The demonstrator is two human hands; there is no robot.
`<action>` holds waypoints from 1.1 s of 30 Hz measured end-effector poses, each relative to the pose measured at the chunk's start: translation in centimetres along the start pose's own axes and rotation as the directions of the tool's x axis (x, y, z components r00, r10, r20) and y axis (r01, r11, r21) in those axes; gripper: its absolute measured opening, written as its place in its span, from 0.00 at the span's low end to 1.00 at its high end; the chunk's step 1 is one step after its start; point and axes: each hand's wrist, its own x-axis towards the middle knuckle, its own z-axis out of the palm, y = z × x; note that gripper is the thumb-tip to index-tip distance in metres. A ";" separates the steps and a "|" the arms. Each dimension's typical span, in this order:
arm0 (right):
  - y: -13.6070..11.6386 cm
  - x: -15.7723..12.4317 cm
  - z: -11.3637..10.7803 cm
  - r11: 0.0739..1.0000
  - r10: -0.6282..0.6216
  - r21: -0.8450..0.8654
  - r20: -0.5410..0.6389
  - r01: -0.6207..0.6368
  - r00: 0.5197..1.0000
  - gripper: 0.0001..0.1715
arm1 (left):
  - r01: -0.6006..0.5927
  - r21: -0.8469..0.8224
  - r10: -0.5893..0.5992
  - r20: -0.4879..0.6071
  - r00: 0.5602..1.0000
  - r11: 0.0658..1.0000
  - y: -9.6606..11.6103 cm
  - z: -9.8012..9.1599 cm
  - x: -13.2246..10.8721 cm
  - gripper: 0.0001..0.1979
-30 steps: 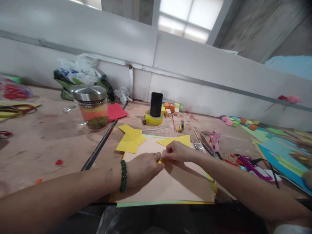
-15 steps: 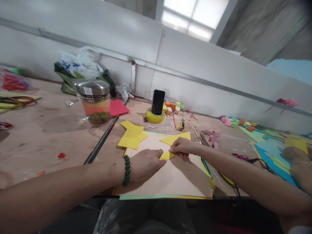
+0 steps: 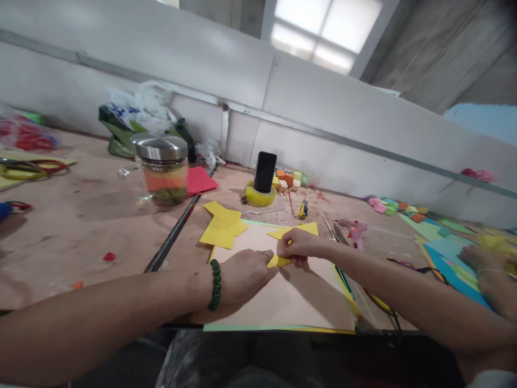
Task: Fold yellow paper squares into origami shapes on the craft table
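Note:
My left hand (image 3: 246, 275), with a green bead bracelet (image 3: 215, 284) on the wrist and a ring on one finger, pinches a small folded yellow paper piece (image 3: 278, 262). My right hand (image 3: 301, 247) grips the same piece from the other side. Both hands rest on a peach paper sheet (image 3: 291, 299) that tops a stack of coloured sheets. A larger yellow paper (image 3: 297, 230) lies just behind my right hand. More folded yellow papers (image 3: 221, 223) lie to the left of the stack.
A glass jar with a metal lid (image 3: 163, 170) stands at the left, a red paper (image 3: 200, 180) behind it. A phone (image 3: 265, 172) leans in a yellow tape roll (image 3: 258, 197). A pink glue gun (image 3: 354, 230) lies right. Another person's hand (image 3: 487, 264) works over blue paper at the far right.
My hands have slid a little apart, so the small yellow piece now shows between them. The other person's hand has come into view at the right.

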 end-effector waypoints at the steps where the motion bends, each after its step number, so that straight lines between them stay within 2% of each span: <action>1: 0.2 -0.1 -0.2 1.000 0.015 0.002 -0.020 -0.015 1.000 0.06 | 0.013 -0.001 -0.013 -0.002 1.000 1.000 0.2 -0.1 -0.1 0.09; 4: 0.4 -0.6 -0.8 0.999 0.026 -0.021 -0.067 -0.028 0.997 0.10 | 0.010 0.017 -0.010 0.008 1.000 1.000 1.1 -0.6 -0.5 0.08; 7: 0.2 -1.0 -1.1 0.997 0.018 -0.075 -0.129 -0.028 0.991 0.12 | 0.001 0.082 -0.009 0.100 0.995 0.997 2.2 -0.9 -0.8 0.10; 9: -0.2 -1.1 -0.9 0.993 -0.012 -0.119 -0.195 -0.012 0.981 0.13 | 0.021 0.115 -0.037 0.141 0.989 0.993 2.7 -0.9 -0.8 0.11; 11: -0.7 -1.1 -0.4 0.986 -0.079 -0.160 -0.244 0.040 0.967 0.12 | 0.027 0.123 -0.044 0.134 0.990 0.992 2.9 -0.6 -0.8 0.11; 14: -1.4 -0.9 0.8 0.977 -0.159 -0.170 -0.165 0.131 0.973 0.11 | 0.013 0.111 -0.025 0.113 0.993 0.994 2.7 -0.2 -0.7 0.08; 17: -1.7 -0.6 1.6 0.993 -0.106 -0.053 0.008 0.107 0.994 0.11 | 0.011 0.102 -0.025 0.131 0.991 0.995 2.6 -0.5 -0.6 0.10; 19: -1.6 -0.4 1.6 0.996 -0.085 0.025 0.063 0.084 0.994 0.09 | 0.023 0.108 -0.040 0.152 0.988 0.994 2.8 -1.0 -0.7 0.12; 26: -1.1 -0.2 0.8 0.998 -0.056 0.035 0.086 0.053 0.995 0.09 | 0.059 0.240 -0.102 0.174 0.979 0.969 4.6 -1.3 -1.3 0.12; 28: -1.3 -0.3 0.9 0.998 -0.066 -0.010 0.083 0.067 0.994 0.13 | 0.049 0.258 -0.097 0.177 0.979 0.965 4.9 -1.1 -1.5 0.11; 31: -1.7 -0.2 1.2 0.983 -0.133 -0.129 0.012 0.134 0.991 0.20 | 0.041 0.282 -0.087 0.153 0.984 0.959 5.1 -0.7 -1.7 0.11; 33: -1.6 0.1 1.2 0.979 -0.146 -0.143 0.020 0.147 0.989 0.20 | 0.041 0.298 -0.079 0.114 0.990 0.954 5.1 -0.4 -1.8 0.11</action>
